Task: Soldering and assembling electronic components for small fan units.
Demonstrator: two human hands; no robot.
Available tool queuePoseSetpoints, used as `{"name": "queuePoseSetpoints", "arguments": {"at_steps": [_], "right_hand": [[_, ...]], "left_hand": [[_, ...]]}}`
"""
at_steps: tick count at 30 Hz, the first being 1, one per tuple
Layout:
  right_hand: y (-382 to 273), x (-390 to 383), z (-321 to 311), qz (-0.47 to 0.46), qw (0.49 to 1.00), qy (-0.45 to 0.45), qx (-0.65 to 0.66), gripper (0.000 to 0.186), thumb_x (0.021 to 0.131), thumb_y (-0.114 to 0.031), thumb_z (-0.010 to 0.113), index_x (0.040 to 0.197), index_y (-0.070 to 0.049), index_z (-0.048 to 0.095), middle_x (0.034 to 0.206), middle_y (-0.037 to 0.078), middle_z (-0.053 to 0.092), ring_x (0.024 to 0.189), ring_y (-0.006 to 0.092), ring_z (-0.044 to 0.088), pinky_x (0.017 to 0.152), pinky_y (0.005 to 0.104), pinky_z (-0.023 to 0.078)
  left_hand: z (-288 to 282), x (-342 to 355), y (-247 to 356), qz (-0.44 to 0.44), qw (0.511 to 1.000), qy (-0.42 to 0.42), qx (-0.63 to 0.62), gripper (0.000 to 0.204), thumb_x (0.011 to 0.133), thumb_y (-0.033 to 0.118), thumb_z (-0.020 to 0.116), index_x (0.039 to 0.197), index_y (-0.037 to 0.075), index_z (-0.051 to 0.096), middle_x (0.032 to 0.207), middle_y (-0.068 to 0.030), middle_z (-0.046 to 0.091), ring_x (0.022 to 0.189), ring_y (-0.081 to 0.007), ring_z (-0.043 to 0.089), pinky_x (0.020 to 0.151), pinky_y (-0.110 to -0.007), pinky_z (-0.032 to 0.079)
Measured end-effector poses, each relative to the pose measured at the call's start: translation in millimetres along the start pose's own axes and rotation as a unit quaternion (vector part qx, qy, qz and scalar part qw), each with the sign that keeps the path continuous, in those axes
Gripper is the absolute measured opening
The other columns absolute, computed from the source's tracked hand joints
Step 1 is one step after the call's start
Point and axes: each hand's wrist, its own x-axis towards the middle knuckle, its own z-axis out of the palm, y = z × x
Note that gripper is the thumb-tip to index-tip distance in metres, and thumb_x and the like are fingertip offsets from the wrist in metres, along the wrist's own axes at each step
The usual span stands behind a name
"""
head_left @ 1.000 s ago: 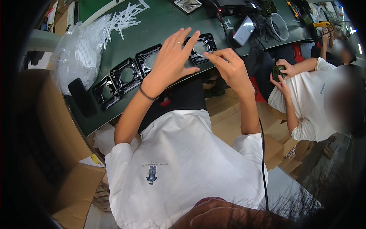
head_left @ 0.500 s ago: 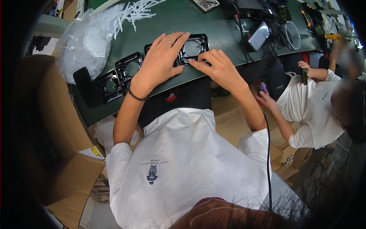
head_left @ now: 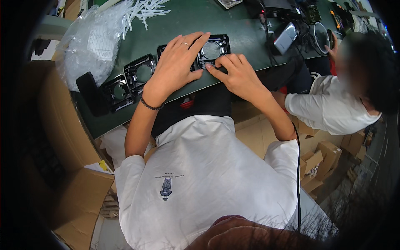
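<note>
Black square frames with round openings lie in a row along the near edge of the green table. My left hand (head_left: 173, 62) rests with fingers stretched and spread over a black frame (head_left: 161, 51), hiding most of it. Its fingertips reach the upper edge of the rightmost frame (head_left: 225, 45). At that frame's lower edge my right hand (head_left: 241, 77) has its thumb and index finger pressed close together. Anything small between those fingertips is hidden. Two more frames, a nearer one (head_left: 131, 70) and a far left one (head_left: 109, 92), lie left of my left wrist.
A dark phone-shaped slab (head_left: 90, 91) lies at the table's left edge. Behind it are a clear plastic bag (head_left: 79, 54) and white strips (head_left: 143, 11). A silver-grey device (head_left: 286, 38) with cables stands right. A co-worker (head_left: 329, 104) sits at the right; an open carton (head_left: 83, 204) stands left.
My hands stay almost in place at the frames, the right thumb and fingers shifting slightly. The co-worker has leaned toward the table, one hand now reaching the round clear object there.
</note>
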Motion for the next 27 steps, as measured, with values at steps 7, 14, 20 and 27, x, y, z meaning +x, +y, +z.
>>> {"name": "queuePoseSetpoints", "arguments": {"at_steps": [7, 14, 20, 27], "right_hand": [[-14.8, -15.7, -9.9, 0.101, 0.994, 0.039, -0.021, 0.039, 0.084, -0.017, 0.08, 0.123, -0.015, 0.074, 0.121, 0.006, 0.059, 0.113, 0.0262, 0.055, 0.093, 0.0411, 0.043], [-30.0, -14.9, -7.3, 0.171, 0.983, 0.062, -0.015, 0.039, 0.085, -0.013, 0.08, 0.124, -0.013, 0.074, 0.129, 0.014, 0.055, 0.118, 0.0347, 0.052, 0.096, 0.045, 0.043], [-40.5, 9.6, -9.5, 0.315, 0.91, 0.175, 0.206, 0.033, 0.085, -0.012, 0.082, 0.118, -0.009, 0.078, 0.121, 0.015, 0.057, 0.106, 0.0283, 0.058, 0.09, 0.0389, 0.048], [52.6, 115.8, 0.1, 0.368, 0.508, 0.384, 0.677, 0.069, 0.099, -0.02, 0.077, 0.155, -0.002, 0.042, 0.117, 0.013, 0.061, 0.094, 0.0187, 0.068, 0.083, 0.0323, 0.058]], "left_hand": [[-1.2, -0.6, 0.7, -0.022, 1.0, -0.023, -0.003, 0.092, 0.073, 0.012, 0.085, 0.157, 0.011, 0.045, 0.151, -0.0141, 0.054, 0.136, -0.0357, 0.053, 0.122, -0.051, 0.036], [-4.1, 2.0, -1.0, -0.005, 1.0, -0.008, 0.008, 0.093, 0.072, 0.013, 0.086, 0.156, 0.009, 0.045, 0.15, -0.015, 0.054, 0.137, -0.0351, 0.052, 0.122, -0.051, 0.036], [0.9, 1.5, -1.9, 0.0, 0.999, -0.022, 0.03, 0.097, 0.07, 0.018, 0.088, 0.156, 0.007, 0.043, 0.148, -0.016, 0.054, 0.138, -0.0345, 0.051, 0.124, -0.051, 0.033], [0.3, 9.2, -6.7, -0.001, 1.0, -0.003, 0.024, 0.094, 0.071, 0.016, 0.087, 0.151, -0.002, 0.042, 0.148, -0.0209, 0.052, 0.137, -0.0403, 0.051, 0.123, -0.05, 0.036]]}}
